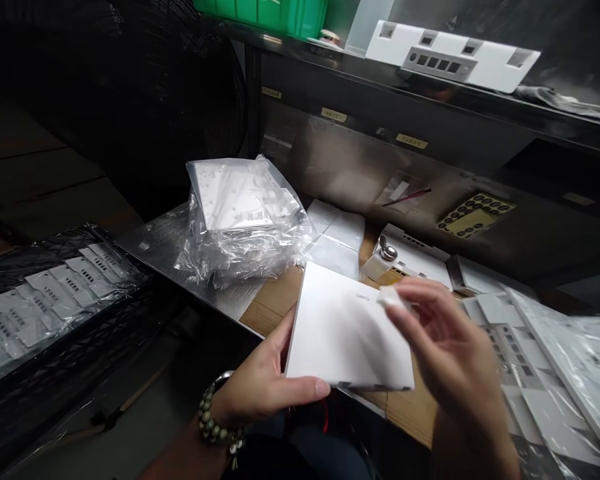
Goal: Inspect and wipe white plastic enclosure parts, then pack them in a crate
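My left hand [275, 380] grips a white plastic housing [325, 327] by its lower left edge, thumb along the near side. Small dark lettering shows on the flat face, turned upside down to me. My right hand [440, 340], slightly blurred, pinches a small white wad [391, 300], perhaps cloth or tissue, over the housing's right edge near the lettering. Whether the wad touches the face I cannot tell. Behind that hand, a metal-topped dispenser bottle [387, 251] stands next to another white housing [415, 257] with slots.
Bagged white housings [245, 213] are stacked on the bench's left. More plastic-wrapped housings [545, 373] lie at right. A black crate [55, 300] of wrapped units stands at lower left. Overhead, a shelf [340, 63] carries a green bin [270, 15] and a white panel [450, 57].
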